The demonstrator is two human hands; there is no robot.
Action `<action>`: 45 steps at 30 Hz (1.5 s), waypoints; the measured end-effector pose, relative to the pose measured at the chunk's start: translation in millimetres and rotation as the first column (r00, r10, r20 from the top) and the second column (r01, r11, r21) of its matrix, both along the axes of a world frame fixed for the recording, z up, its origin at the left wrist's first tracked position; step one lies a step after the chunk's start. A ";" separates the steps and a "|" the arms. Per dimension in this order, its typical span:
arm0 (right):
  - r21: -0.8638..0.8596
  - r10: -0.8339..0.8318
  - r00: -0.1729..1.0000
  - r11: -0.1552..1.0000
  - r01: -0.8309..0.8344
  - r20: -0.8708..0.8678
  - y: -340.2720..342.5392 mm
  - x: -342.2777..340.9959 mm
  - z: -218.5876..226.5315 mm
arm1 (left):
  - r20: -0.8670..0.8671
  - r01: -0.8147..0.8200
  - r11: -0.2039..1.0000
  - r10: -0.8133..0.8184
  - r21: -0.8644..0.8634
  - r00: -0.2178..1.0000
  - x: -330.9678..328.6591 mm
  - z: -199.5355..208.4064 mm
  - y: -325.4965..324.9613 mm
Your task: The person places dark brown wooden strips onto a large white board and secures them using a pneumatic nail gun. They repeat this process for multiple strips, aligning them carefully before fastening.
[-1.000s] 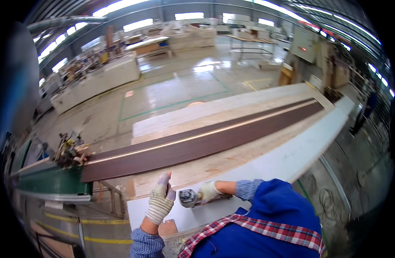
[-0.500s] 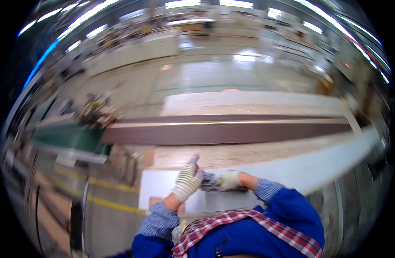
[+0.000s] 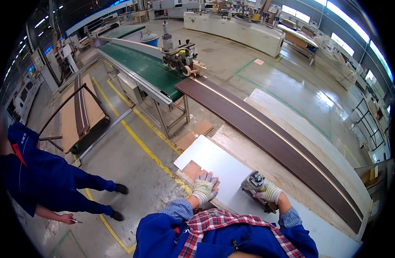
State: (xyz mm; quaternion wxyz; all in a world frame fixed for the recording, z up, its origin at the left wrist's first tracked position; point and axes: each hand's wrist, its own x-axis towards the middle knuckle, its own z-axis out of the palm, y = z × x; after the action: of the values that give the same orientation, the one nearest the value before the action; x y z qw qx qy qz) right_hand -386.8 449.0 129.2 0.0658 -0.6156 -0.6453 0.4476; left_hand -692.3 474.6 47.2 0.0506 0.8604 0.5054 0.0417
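Tool [image 3: 251, 184]: on or just above the white worktop [image 3: 227, 178]; contact hidden. It lies between the wearer's body and the brown plank [image 3: 249, 130], apart from the plank.

Hands: right hand [image 3: 271, 193] closed round the tool's body, behind the head. Left hand [image 3: 204, 189] spread flat, palm down, well apart from the right, at the edge of a tan patch [image 3: 191, 168] near the worktop's left end; nothing seen in its grasp.

Handling (judged): stiff, compact, fairly dense, weight toward the metal-looking head. Casing probably smooth, but the gloved grip should hold. Not fragile overall. Best hold: round the body, fingers clear of the head.

Axis: head points up-left in view, forward and left of the wearer; tail runs down-right, partly under the hand. Leans the same way as the plank, but more steeply.
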 end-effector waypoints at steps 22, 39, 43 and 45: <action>-0.011 -0.017 0.993 1.000 0.019 0.117 -5.4 -20.0 17.4 | 0.341 -0.091 0.994 0.107 -0.063 0.934 9.3 43.2 26.3; 0.265 0.124 0.874 0.924 -0.274 0.470 28.5 -155.7 -34.4 | 0.648 -0.589 0.804 0.409 0.077 0.643 -63.2 -24.3 58.0; 0.225 0.233 0.891 0.914 -0.337 0.389 39.7 -140.4 -15.6 | 0.407 -0.532 0.832 0.436 0.158 0.803 -64.1 -28.1 58.9; 0.105 0.280 0.903 0.938 -0.329 0.326 73.4 -124.4 0.4 | 0.423 -0.575 0.807 0.477 0.138 0.771 -60.3 -26.4 57.8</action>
State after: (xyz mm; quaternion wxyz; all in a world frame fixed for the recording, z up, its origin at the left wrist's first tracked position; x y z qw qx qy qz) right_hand -511.2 522.4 129.6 -0.0577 -0.5615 -0.7694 0.2989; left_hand -752.7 532.4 20.8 0.0175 0.6579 0.6988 0.2804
